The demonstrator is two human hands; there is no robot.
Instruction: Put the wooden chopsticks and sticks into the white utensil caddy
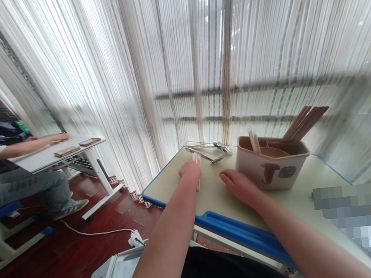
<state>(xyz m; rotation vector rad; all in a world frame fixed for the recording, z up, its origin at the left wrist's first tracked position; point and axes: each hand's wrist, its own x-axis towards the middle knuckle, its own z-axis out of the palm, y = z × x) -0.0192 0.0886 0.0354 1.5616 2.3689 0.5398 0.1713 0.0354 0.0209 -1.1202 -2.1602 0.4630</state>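
My left hand [190, 171] is closed around a bundle of thin pale sticks [196, 158] on the table. Their tips show above the fist, and a lower end shows below it. My right hand [239, 183] lies low on the tabletop with its fingers stretched out, close to the left side of a utensil holder [283, 181]; I see nothing in it. Brown chopsticks [308, 123] lean out of the holder's right rear, and a few slim pale pieces [254, 143] stand at its left. Beyond my left hand lie metal spoons and other cutlery [217, 148].
The blue-edged table [173, 188] stands against a striped curtain [185, 69]. At the left, a person [16, 151] sits at a white desk [39, 161] with flat brown boxes. A white power cord [92, 232] runs along the floor.
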